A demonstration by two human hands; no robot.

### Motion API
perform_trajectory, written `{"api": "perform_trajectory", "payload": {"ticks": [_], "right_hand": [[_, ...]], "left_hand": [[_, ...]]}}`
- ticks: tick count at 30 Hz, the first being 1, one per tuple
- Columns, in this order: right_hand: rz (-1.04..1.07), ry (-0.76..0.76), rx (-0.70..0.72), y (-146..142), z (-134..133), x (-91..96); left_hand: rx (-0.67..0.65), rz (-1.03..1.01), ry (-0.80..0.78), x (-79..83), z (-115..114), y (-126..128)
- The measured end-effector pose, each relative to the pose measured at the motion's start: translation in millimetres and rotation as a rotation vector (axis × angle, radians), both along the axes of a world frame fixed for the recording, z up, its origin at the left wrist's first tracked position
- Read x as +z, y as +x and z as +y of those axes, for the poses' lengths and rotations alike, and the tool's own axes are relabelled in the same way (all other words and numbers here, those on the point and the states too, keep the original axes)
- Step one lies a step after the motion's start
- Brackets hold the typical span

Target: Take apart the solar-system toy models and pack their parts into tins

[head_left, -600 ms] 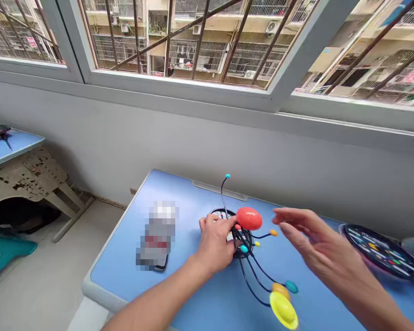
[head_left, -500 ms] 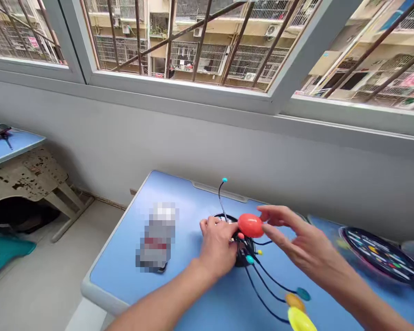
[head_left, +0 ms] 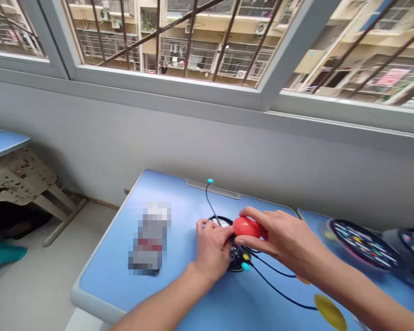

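Note:
My right hand [head_left: 274,232] is closed around a smooth red egg-shaped piece [head_left: 245,227], thumb below and fingers above. Curled over a round black base [head_left: 235,264] is my left hand [head_left: 212,248], whose index fingertip meets the red piece's left side. From the base run several thin black cords [head_left: 279,292]. A small cyan tip [head_left: 210,181] tops a cord that rises toward the wall; another cyan tip [head_left: 245,266] and a yellow one sit close to the base. One long cord ends in a yellow oval disc [head_left: 329,311] at lower right. My hands hide much of the base.
Left on the blue table [head_left: 113,257] lies a blurred-out grey object [head_left: 150,243]. At the right are two round dark-topped items [head_left: 364,243] with colourful prints. A wall [head_left: 141,133] and barred windows stand behind; another table [head_left: 7,142] is at far left.
My right hand has moved left and closed around the red piece, its fingertips earlier only near the right end. The yellow disc has swung to the right. The whole view has shifted slightly.

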State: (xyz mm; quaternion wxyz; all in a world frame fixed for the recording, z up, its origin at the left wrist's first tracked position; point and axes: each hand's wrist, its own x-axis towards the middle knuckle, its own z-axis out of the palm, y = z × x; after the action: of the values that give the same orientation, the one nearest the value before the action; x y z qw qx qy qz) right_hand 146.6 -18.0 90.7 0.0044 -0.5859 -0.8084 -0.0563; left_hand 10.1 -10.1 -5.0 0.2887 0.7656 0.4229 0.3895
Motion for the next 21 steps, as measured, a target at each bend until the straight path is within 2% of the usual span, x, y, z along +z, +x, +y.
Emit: {"api": "perform_trajectory", "payload": {"ticks": [7, 11, 13, 15, 19, 21], "right_hand": [[0.256, -0.198, 0.158, 5.2, 5.6, 17.4], [0.251, -0.247, 0.012, 5.0, 4.0, 21.7], [0.131, -0.274, -0.098, 1.4, 5.8, 20.2], [0.02, -0.301, -0.15, -3.2, 7.6, 19.6], [0.1, -0.349, -0.059, -7.0, 7.6, 23.7], [0.154, -0.318, -0.037, -6.3, 7.1, 24.7]], "left_hand": [[-0.014, -0.018, 0.005, -4.4, 5.6, -1.5], [-0.033, -0.007, 0.005, -5.1, 5.8, -1.7], [-0.039, 0.008, 0.009, -5.5, 5.8, -1.7], [-0.042, 0.018, 0.012, -5.9, 6.2, -2.1], [-0.047, 0.026, 0.007, -5.8, 7.5, -3.2], [-0.042, 0.033, 0.009, -5.4, 7.8, -3.6]]}}
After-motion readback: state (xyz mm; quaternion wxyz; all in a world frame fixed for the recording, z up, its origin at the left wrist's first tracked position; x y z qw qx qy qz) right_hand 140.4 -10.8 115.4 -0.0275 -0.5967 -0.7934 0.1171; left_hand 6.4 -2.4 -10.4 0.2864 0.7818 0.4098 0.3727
